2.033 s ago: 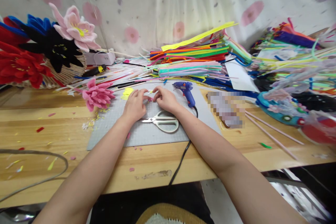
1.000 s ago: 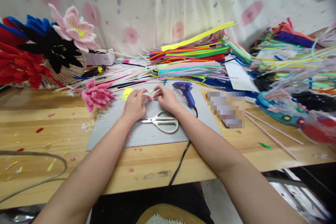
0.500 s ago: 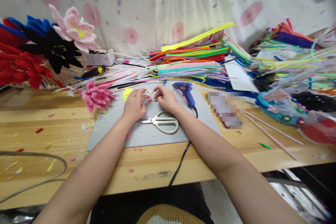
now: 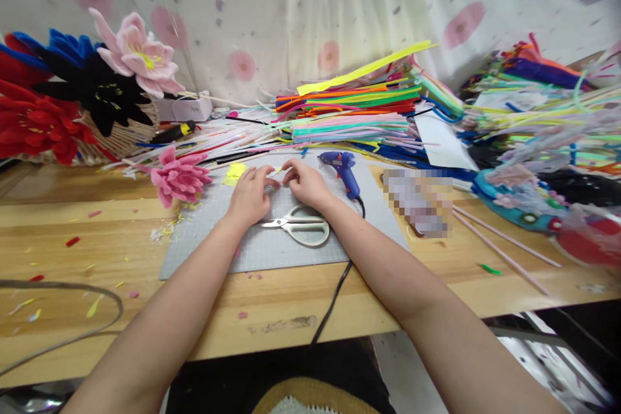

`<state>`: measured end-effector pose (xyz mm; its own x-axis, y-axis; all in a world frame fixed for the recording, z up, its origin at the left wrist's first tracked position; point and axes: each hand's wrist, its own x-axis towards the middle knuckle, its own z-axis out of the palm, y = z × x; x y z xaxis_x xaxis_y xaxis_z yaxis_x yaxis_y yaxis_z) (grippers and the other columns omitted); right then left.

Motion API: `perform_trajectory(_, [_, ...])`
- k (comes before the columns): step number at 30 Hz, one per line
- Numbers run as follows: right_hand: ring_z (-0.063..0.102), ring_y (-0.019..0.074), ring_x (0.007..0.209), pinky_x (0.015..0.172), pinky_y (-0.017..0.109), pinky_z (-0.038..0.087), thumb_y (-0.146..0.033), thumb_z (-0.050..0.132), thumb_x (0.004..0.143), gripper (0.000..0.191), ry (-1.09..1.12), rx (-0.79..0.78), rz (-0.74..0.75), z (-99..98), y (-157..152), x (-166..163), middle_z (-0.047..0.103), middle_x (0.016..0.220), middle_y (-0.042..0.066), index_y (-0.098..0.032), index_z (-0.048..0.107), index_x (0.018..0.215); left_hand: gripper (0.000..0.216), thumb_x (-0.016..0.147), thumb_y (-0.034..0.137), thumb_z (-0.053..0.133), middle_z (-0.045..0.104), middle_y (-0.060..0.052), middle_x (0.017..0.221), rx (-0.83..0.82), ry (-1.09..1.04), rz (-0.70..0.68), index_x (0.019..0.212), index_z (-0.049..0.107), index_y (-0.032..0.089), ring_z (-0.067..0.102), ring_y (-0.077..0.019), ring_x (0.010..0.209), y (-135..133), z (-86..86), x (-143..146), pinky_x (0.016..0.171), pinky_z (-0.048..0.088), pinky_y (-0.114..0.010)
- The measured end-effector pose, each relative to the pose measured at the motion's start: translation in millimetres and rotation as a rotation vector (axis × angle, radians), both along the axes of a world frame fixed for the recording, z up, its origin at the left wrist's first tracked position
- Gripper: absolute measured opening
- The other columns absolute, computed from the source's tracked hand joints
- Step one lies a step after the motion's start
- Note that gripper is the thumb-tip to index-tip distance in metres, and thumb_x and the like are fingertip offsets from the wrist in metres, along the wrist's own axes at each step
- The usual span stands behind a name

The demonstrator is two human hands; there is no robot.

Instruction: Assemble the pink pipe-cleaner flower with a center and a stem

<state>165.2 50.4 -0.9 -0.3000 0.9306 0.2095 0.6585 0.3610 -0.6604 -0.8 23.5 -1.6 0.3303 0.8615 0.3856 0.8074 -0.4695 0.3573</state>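
Observation:
Over the grey cutting mat (image 4: 213,239), my left hand (image 4: 251,195) and my right hand (image 4: 305,182) face each other with curled fingers. A tiny pink bit shows at the left fingertips, too small to name. The right fingers bend in close to it, and whether they grip anything is hidden. Scissors (image 4: 279,223) with pale handles lie on the mat just below both hands. Yellow pieces (image 4: 235,173) rest beside my left hand. A blue glue gun (image 4: 342,168) lies to the right of my right hand, its black cord running toward the front edge.
A pink fuzzy flower (image 4: 178,177) lies left of the mat. Larger flowers (image 4: 114,94) stand at the back left. Bundles of coloured pipe cleaners (image 4: 352,107) pile along the back. A blurred-out object (image 4: 417,202) and pink stems (image 4: 504,249) lie at the right. Scraps dot the table.
My hands have shifted only slightly, the left a little to the right and its fingertips closer to the right ones. The pink bit is now more covered by the left fingers.

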Motion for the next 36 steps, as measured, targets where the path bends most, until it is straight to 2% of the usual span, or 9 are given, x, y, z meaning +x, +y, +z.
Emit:
perform_trajectory(10, [0.059,0.0135,0.084,0.077,0.027,0.043,-0.005,0.042,0.067,0.040,-0.026,-0.015,0.028,3.4,-1.6,-0.8,0.069,0.079,-0.006,-0.026,0.051,0.100,0.057,0.059,0.000,0.045,0.067,-0.003,0.103,0.041,-0.048,0.062,0.112,0.045,0.021,0.051,-0.0237,0.111,-1.3,2.4,-1.5,0.100,0.036,-0.042])
perform_trajectory(20, [0.060,0.0127,0.084,0.077,0.025,0.043,-0.004,0.041,0.066,0.041,0.002,-0.004,0.065,1.4,-1.4,-1.2,0.069,0.077,-0.006,-0.025,0.051,0.100,0.061,0.058,0.000,0.044,0.068,-0.004,0.105,0.040,-0.017,0.026,0.117,0.044,0.016,0.049,-0.0241,0.111,1.9,-3.5,-2.1,0.101,0.035,-0.041])
perform_trajectory(27, [0.060,0.0124,0.083,0.078,0.025,0.043,-0.003,0.040,0.066,0.042,0.010,-0.020,0.074,3.6,-1.9,-1.9,0.069,0.077,-0.005,-0.024,0.051,0.100,0.066,0.057,0.000,0.044,0.069,-0.002,0.102,0.076,-0.048,0.004,0.121,0.044,0.016,0.050,-0.0226,0.114,-0.6,-0.4,-1.9,0.106,0.030,-0.041])
perform_trajectory(36, [0.060,0.0121,0.082,0.077,0.025,0.042,-0.004,0.040,0.067,0.040,0.036,-0.005,0.076,1.3,-1.7,-1.5,0.069,0.075,-0.005,-0.024,0.052,0.100,0.063,0.059,0.000,0.043,0.070,0.000,0.100,0.030,0.066,-0.010,0.119,0.046,0.018,0.054,-0.0214,0.110,0.8,-0.3,-0.6,0.108,0.026,-0.042])
